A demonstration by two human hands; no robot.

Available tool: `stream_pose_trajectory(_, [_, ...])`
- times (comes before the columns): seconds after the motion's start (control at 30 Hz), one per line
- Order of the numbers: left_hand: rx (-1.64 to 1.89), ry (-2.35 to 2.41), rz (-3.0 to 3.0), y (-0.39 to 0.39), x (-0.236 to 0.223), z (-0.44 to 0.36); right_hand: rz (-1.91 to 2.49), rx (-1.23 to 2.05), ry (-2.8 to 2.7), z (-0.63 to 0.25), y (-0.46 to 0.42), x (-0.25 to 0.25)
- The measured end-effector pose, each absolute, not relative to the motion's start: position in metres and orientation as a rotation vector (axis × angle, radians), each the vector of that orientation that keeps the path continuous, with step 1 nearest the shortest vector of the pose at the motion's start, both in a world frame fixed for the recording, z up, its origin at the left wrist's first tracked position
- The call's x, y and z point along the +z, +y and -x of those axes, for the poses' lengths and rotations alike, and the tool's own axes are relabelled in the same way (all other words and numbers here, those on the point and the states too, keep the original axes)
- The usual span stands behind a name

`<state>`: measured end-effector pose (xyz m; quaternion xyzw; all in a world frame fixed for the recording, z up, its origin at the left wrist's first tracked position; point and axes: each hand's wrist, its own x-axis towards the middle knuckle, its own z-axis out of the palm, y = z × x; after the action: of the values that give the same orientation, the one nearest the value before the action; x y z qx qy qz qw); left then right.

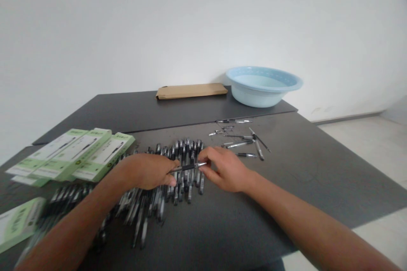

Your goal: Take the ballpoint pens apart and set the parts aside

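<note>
Between my two hands a pen with a black grip and clear barrel lies level above the table. My left hand pinches its barrel end between thumb and fingers. At the tip end, the fingers of my right hand close on the silvery point. Beneath them spreads a row of many similar pens, laid side by side, partly hidden by my left hand and forearm. Right of my right hand lie loose pens and pen parts, scattered at various angles.
Green and white pen boxes lie stacked at the left, with another box nearer me. A flat brown cardboard piece and a light blue basin sit at the back of the dark table, near the white wall.
</note>
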<state>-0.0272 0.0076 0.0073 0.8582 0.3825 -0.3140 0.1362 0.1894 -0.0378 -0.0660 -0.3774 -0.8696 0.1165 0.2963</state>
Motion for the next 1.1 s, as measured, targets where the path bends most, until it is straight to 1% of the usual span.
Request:
stream_pose_trajectory(0.23, [-0.897, 1.108, -2.479, 0.0066, 0.0084, 0.0258, 0.969, 0.259, -2.341, -0.1886, -0.0367, -0.066])
stream_pose_trajectory(0.53, [-0.857, 1.115, -2.495, 0.0071, 0.0071, 0.0282, 0.971, 0.356, -2.278, -0.1962, -0.0365, -0.0613])
stream_pose_trajectory(0.77, [-0.902, 1.112, -2.49, 0.007, 0.0067, 0.0285, 0.893, 0.347, -2.309, -0.196, -0.0374, -0.0596])
stream_pose_trajectory(1.1, [-0.88, 1.121, -2.493, 0.005, 0.0079, 0.0296, 0.825, 0.369, -2.334, -0.1952, -0.038, -0.0584])
